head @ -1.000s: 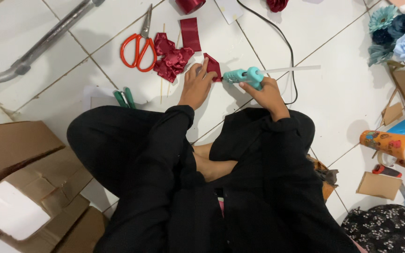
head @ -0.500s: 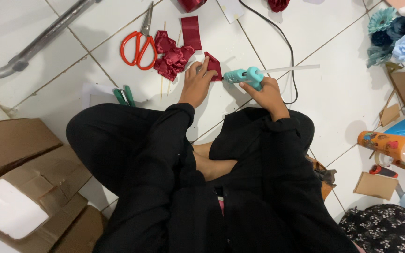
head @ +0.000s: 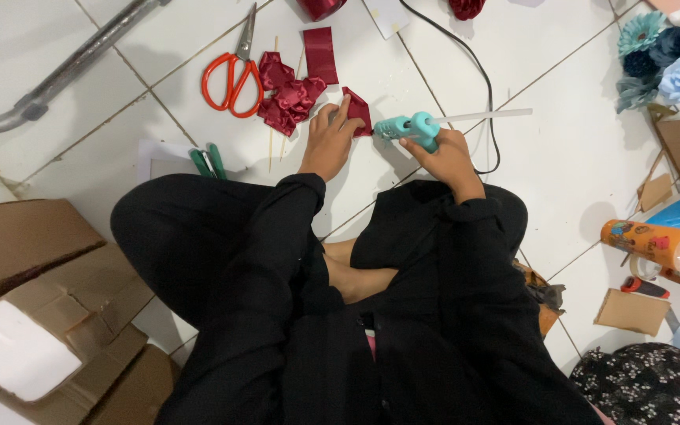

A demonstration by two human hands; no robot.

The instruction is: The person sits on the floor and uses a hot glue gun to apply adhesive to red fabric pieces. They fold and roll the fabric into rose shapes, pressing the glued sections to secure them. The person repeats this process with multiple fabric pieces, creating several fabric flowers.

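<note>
One camera on my head, facing straight down. My lap and floor lie near.

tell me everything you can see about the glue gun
The glue gun is small, with a teal plastic-looking body. The right hand grips its handle just above the white tiled floor, holding it roughly level. Its nozzle points left at a folded dark red ribbon piece, which the left hand presses down. A pale glue stick juts from the back, pointing right. A black cord runs across the tiles nearby; where it joins the gun is hidden.
</note>
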